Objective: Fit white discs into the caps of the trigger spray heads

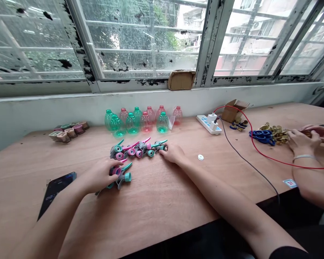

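My left hand [104, 176] is closed around a grey and pink spray bottle head [117, 171]. Beside its fingers, close to me, sits another spray head with a teal collar [127, 177]. Farther back, grey spray heads with pink or teal collars and triggers lie in a row [138, 153]. At the right end of that row, the fingers of my right hand [172, 154] are closed on a spray head with a teal trigger [160, 144]; my fingers hide part of it. Clear green bottles [132, 124] and clear pink bottles [146, 123] stand upright behind the row.
A phone [55, 190] lies at left; small coloured blocks [63, 136] are behind it. A white disc [200, 157] sits to the right. Beyond are a power strip [209, 125], a red cable [252, 140] and another person's hands [304, 142] near gold and blue parts.
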Tool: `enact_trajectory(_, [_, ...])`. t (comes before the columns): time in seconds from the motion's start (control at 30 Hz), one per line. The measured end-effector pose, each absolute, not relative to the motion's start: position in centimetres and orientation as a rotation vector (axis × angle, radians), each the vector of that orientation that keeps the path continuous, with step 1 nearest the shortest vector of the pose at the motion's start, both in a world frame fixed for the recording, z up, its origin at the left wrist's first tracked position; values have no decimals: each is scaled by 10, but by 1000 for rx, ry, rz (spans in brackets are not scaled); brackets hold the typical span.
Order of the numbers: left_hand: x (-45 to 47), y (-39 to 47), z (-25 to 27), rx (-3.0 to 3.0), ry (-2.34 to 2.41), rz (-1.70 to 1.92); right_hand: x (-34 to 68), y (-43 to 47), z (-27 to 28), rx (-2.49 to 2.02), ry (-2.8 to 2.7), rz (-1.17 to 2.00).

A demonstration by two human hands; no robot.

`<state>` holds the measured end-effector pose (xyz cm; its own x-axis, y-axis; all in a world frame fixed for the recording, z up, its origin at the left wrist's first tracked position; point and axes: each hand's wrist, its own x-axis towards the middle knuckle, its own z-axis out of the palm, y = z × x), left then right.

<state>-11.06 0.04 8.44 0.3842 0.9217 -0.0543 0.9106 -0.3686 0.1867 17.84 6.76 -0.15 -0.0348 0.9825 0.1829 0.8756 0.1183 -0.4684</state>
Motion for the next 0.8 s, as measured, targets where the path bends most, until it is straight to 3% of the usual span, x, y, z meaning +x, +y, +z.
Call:
enact_trajectory(0.17, [-117, 0, 90, 2408, 1645, 116, 204, 66, -3, -1750, -1828, 338])
enact_trajectory(0.37, [-78, -9, 99, 2467, 1584, 461, 241, 39, 12, -1416, -1664, 354])
enact_trajectory(0.67, [28, -4, 40, 2414, 1095, 613, 216, -18, 3, -1097, -1713, 958])
enact_trajectory(0.8, [27, 5, 20, 2291, 946, 654, 213, -21, -13, -1063, -1681, 1028])
